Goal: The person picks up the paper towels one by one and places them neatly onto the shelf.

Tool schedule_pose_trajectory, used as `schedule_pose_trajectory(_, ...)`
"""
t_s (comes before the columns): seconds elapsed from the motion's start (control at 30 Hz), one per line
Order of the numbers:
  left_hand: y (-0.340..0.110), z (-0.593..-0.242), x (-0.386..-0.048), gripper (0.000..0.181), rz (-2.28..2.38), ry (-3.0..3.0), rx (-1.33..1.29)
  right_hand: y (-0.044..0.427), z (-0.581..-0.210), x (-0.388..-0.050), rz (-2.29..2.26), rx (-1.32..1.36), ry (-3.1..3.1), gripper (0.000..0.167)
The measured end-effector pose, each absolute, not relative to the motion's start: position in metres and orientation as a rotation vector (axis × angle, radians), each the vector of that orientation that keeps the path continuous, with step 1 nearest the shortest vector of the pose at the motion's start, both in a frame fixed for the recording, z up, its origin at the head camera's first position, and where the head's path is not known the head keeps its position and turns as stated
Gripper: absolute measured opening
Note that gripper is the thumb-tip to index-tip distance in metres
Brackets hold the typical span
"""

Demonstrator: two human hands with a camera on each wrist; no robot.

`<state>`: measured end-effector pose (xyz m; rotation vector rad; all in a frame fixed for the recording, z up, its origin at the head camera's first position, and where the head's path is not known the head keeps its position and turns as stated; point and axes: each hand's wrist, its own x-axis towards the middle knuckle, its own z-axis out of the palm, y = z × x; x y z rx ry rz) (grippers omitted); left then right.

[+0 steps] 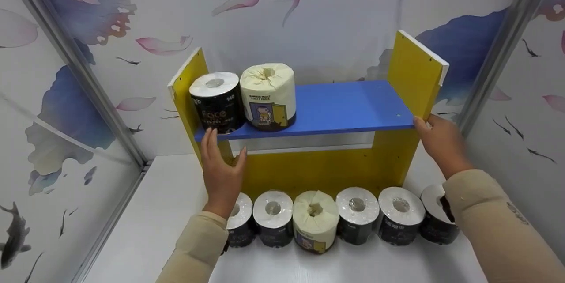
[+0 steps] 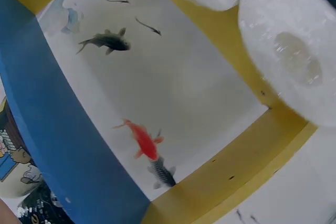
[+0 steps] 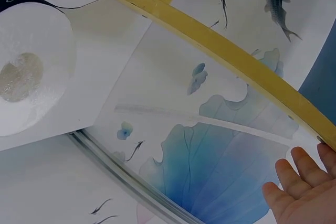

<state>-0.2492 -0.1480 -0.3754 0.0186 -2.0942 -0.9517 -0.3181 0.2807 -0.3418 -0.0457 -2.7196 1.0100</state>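
A yellow-and-blue shelf (image 1: 353,106) stands on the table in the head view. On its blue board, at the left end, sit a black-wrapped toilet roll (image 1: 216,106) and a cream-wrapped toilet roll (image 1: 269,97), side by side. My left hand (image 1: 223,175) is raised before the black roll, fingers straight and thumb apart. Its fingertips are at the board's front edge; whether they touch the roll is unclear. My right hand (image 1: 443,144) holds the shelf's right side panel, thumb at the front edge and fingers along the outside. The right wrist view shows those fingers (image 3: 294,179) beside the panel.
In front of the shelf stands a row of toilet rolls, several black-wrapped ones (image 1: 356,214) and a cream-wrapped one (image 1: 315,221). They rest upright on the white table (image 1: 145,212). Printed wall panels (image 1: 335,22) enclose the back and sides.
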Motion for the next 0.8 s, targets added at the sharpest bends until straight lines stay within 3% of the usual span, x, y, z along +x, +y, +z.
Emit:
schedule_pose_trajectory(0.43, -0.16, -0.419, -0.232, 0.074, -1.142, -2.18, 0.277, 0.281, -0.342, -0.321, 1.018, -0.071, -2.723, 0.068)
schedule_pose_trajectory(0.8, -0.165, -0.446, -0.224, 0.072, -1.146, -2.267, 0.34, 0.283, -0.342, -0.32, 0.996, -0.037, -2.727, 0.065)
